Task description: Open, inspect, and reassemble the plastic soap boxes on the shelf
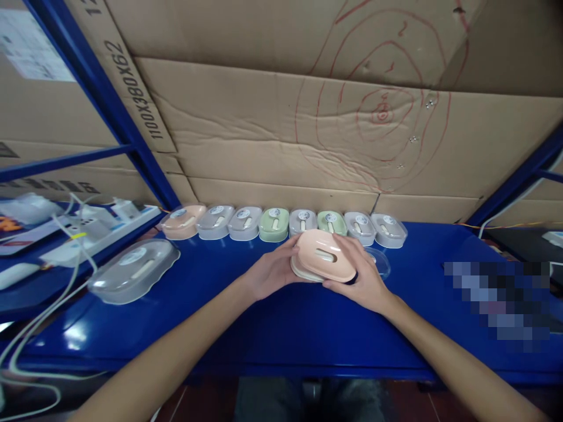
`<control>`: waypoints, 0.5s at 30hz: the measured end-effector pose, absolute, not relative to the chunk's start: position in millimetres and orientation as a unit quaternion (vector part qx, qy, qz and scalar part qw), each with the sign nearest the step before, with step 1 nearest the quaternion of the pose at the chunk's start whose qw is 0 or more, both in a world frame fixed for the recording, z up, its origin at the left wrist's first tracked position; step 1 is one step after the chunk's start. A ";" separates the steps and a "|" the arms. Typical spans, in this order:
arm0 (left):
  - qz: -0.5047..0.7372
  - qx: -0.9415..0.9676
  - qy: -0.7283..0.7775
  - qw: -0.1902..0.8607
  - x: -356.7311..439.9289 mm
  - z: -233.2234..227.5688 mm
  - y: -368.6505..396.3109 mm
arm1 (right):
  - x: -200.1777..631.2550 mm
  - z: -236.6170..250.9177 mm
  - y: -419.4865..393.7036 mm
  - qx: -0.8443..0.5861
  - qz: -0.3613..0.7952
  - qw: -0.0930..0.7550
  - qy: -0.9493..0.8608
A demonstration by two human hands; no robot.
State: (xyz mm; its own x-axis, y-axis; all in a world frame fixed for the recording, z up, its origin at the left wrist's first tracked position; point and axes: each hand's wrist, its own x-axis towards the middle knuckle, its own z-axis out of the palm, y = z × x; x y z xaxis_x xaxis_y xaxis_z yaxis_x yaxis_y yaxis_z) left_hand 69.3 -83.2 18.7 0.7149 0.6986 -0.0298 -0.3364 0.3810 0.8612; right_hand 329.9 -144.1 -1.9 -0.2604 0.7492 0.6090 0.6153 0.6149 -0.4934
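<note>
A peach-coloured soap box point(323, 256) with a slotted insert is held over the blue table point(281, 328) between both hands. My left hand point(268, 271) grips its left end and my right hand point(363, 278) wraps its right side. A clear lid point(379, 261) lies on the table just behind my right hand. Behind them, a row of several lidded soap boxes point(274, 223) in peach, grey and green lines the table's back edge.
A larger grey lidded box point(132, 270) sits at the left of the table. Cardboard sheets point(308, 129) form the back wall. Blue shelf posts point(105, 99) stand at left and right. White power strips and cables point(83, 231) lie at far left.
</note>
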 end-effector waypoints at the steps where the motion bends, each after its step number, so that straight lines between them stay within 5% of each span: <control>1: 0.319 0.459 0.197 0.805 69.6 17.6 -83.3 | 329.7 -2.1 -144.5 -0.430 0.080 0.423 -0.794; 15: 0.338 0.490 0.249 0.764 73.7 15.2 -87.6 | 330.4 -4.1 -146.2 -0.411 0.043 0.369 -0.832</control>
State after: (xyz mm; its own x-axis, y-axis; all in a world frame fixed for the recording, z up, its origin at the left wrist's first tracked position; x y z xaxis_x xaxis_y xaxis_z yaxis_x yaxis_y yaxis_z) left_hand 73.7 -87.6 15.2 0.6475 0.7605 -0.0497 -0.2727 0.2920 0.9167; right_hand 330.4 -146.2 -4.1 -0.3894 0.7159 0.5796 0.6530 0.6583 -0.3744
